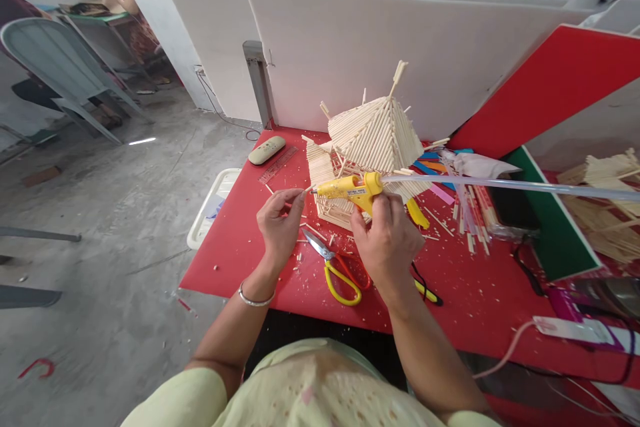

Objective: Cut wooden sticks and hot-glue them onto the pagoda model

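Observation:
My right hand (389, 233) is wrapped round the handle of a yellow glue gun (347, 191). A long clear glue stick (500, 183) runs out of its back to the right. The nozzle points left, at the fingertips of my left hand (281, 220). Those fingers pinch a thin wooden stick (309, 189), its end close to the nozzle; whether they touch I cannot tell. Behind the gun stands a small model house (375, 137) of thin wooden sticks, its lower front partly hidden. Scissors (333, 267) with one yellow and one red handle lie between my wrists.
On the red table (220, 260) lie a glasses case (267, 150), a clear ruler (278, 165), stick bundles (475, 213) and a yellow cutter (427, 292). White boards (400, 47) stand behind. A power strip (573, 328) sits at right. Other people are beyond the boards.

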`<state>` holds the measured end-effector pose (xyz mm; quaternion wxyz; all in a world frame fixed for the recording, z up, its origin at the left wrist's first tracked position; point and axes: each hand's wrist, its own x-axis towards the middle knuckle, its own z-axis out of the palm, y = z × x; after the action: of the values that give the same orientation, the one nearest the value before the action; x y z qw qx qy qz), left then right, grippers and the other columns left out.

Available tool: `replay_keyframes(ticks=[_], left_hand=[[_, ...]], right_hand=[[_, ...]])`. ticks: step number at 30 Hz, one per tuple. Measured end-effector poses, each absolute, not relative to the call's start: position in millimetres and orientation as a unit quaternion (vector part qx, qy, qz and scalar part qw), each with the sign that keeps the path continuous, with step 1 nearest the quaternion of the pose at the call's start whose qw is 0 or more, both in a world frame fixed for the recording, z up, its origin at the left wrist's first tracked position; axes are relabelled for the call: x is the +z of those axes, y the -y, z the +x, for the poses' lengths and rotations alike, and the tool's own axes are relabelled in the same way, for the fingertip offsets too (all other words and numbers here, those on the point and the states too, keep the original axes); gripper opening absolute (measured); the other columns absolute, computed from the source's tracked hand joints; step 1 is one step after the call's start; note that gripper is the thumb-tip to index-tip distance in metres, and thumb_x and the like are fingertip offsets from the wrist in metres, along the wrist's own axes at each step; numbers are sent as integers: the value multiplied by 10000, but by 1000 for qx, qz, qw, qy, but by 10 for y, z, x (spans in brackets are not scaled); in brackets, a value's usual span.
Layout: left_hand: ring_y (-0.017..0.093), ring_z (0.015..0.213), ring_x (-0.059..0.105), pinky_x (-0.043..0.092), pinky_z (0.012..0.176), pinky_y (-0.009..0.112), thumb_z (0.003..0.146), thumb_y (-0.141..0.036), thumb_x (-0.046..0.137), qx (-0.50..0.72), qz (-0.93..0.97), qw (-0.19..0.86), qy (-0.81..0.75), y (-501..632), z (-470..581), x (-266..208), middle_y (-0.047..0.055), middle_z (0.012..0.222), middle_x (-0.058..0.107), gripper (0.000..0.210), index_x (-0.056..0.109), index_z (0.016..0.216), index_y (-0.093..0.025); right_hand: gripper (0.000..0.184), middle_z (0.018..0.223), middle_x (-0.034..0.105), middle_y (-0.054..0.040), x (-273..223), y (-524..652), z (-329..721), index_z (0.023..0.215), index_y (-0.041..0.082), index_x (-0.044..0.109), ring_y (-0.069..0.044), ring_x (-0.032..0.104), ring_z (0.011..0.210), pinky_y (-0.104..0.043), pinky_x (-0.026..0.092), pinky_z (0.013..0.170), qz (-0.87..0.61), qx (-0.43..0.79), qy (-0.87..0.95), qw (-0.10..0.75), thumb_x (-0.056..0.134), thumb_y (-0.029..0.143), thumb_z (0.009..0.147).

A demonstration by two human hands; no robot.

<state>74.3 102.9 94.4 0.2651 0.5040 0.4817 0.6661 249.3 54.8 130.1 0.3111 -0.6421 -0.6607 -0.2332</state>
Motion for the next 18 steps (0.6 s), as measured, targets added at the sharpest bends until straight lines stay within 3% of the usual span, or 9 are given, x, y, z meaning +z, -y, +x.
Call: replay_keyframes(ticks=[18], left_hand=[[127, 711, 614, 481, 634, 240, 890, -285, 712, 647, 563, 191, -477, -1033, 774, 985, 20, 808, 724, 94, 787, 858, -238]], right_hand=[[244, 1076, 698, -136, 1335, -548, 2504, 1162, 151, 621, -225, 682, 881, -312, 475, 647, -662, -252, 642, 293, 544, 279, 968]])
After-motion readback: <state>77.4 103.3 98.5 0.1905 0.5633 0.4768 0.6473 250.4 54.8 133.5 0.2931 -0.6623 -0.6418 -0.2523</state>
